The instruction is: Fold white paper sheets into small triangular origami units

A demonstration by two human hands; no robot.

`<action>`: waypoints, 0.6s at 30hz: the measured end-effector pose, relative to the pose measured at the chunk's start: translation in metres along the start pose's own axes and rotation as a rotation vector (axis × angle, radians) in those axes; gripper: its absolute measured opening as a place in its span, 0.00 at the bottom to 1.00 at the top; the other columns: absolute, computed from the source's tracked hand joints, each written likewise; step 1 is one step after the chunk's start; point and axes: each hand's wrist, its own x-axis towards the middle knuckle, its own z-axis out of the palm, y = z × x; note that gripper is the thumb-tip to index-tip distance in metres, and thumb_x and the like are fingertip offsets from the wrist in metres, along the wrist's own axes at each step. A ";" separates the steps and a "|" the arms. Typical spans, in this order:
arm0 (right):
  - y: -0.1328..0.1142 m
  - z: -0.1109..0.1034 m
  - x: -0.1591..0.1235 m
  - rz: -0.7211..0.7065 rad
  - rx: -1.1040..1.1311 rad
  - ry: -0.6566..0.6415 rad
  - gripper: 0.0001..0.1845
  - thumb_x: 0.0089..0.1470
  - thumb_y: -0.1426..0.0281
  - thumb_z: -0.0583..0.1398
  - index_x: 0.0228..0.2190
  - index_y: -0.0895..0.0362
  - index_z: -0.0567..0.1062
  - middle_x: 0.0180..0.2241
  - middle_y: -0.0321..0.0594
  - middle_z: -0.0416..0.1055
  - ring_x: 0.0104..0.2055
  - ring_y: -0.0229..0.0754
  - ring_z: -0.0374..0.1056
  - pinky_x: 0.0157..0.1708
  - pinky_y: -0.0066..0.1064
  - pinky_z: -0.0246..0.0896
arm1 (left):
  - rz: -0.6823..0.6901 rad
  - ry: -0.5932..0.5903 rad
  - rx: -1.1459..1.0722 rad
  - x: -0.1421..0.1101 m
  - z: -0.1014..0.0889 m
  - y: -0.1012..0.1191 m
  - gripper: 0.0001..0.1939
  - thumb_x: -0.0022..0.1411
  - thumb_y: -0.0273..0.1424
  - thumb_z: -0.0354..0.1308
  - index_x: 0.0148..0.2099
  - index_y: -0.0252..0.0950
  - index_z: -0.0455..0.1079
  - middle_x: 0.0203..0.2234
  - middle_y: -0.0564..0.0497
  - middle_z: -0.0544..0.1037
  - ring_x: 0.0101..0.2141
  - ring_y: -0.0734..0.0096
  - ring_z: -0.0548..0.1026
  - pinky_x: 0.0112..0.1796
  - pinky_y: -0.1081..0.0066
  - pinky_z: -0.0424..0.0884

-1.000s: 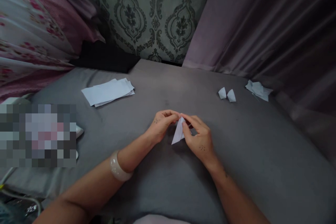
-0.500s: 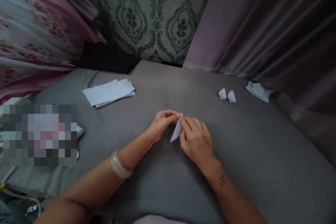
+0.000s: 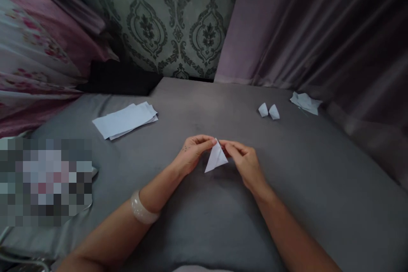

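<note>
A small white paper (image 3: 216, 158) folded into a triangle is held just above the grey sheet (image 3: 306, 187) in the middle of the view. My left hand (image 3: 192, 154) pinches its top corner from the left, thumb and fingers pressed together. My right hand (image 3: 244, 162) pinches the same top edge from the right with curled fingers. The triangle's flat face is turned toward me and its lower point hangs down to the left. A pale bangle (image 3: 142, 209) sits on my left wrist.
A stack of white paper sheets (image 3: 125, 120) lies at the back left. Two small folded paper pieces (image 3: 268, 111) rest at the back right, with crumpled scraps (image 3: 305, 102) beyond them. Patterned wall and curtains ring the surface. A blurred patch covers the left edge.
The paper triangle has turned from edge-on to face-on. My right hand has drawn back to the right, off the paper's face, keeping only a pinch at the top. The view shifted slightly.
</note>
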 end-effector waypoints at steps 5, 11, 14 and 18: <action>0.003 -0.001 0.003 0.273 0.294 -0.028 0.16 0.46 0.57 0.64 0.30 0.56 0.81 0.27 0.40 0.77 0.31 0.40 0.69 0.34 0.32 0.61 | 0.028 0.017 0.029 -0.001 0.002 -0.004 0.10 0.47 0.33 0.69 0.30 0.33 0.75 0.24 0.52 0.76 0.27 0.75 0.71 0.33 0.72 0.66; 0.004 0.003 0.002 0.249 0.246 -0.033 0.14 0.44 0.59 0.65 0.30 0.55 0.81 0.27 0.38 0.77 0.31 0.40 0.70 0.35 0.33 0.61 | 0.021 0.031 0.062 -0.002 0.003 -0.007 0.09 0.46 0.33 0.69 0.29 0.34 0.76 0.22 0.53 0.75 0.25 0.77 0.69 0.31 0.73 0.64; 0.007 0.003 0.002 0.180 0.158 -0.015 0.12 0.45 0.60 0.64 0.29 0.56 0.81 0.27 0.39 0.77 0.31 0.40 0.70 0.34 0.33 0.62 | 0.019 0.025 0.079 -0.003 0.004 -0.009 0.09 0.47 0.34 0.69 0.30 0.34 0.76 0.23 0.52 0.75 0.25 0.76 0.70 0.31 0.72 0.64; 0.010 0.001 0.003 0.092 0.048 0.005 0.12 0.48 0.61 0.63 0.29 0.56 0.81 0.27 0.39 0.77 0.29 0.39 0.69 0.31 0.31 0.61 | 0.071 0.007 0.149 -0.002 0.005 -0.010 0.09 0.49 0.34 0.67 0.31 0.33 0.76 0.25 0.52 0.75 0.27 0.78 0.69 0.32 0.74 0.64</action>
